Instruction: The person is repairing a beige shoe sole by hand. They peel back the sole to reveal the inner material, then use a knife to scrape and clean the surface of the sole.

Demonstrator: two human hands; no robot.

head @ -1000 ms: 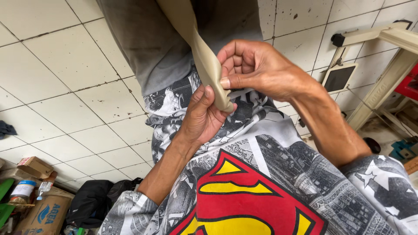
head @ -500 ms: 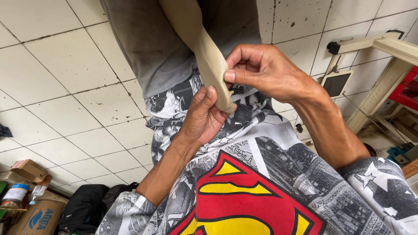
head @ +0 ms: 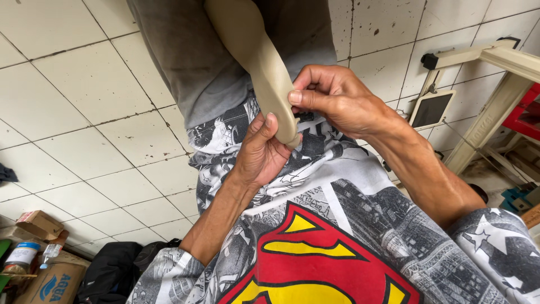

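THING: a tan strip (head: 256,53) is being held up in front of the belly, over the tiled floor (head: 73,90) | LEFT: its low end is being pinched by the left hand (head: 263,155), thumb pressed on it | RIGHT: the edge is being pinched by the right hand (head: 337,101), fingers pressed together
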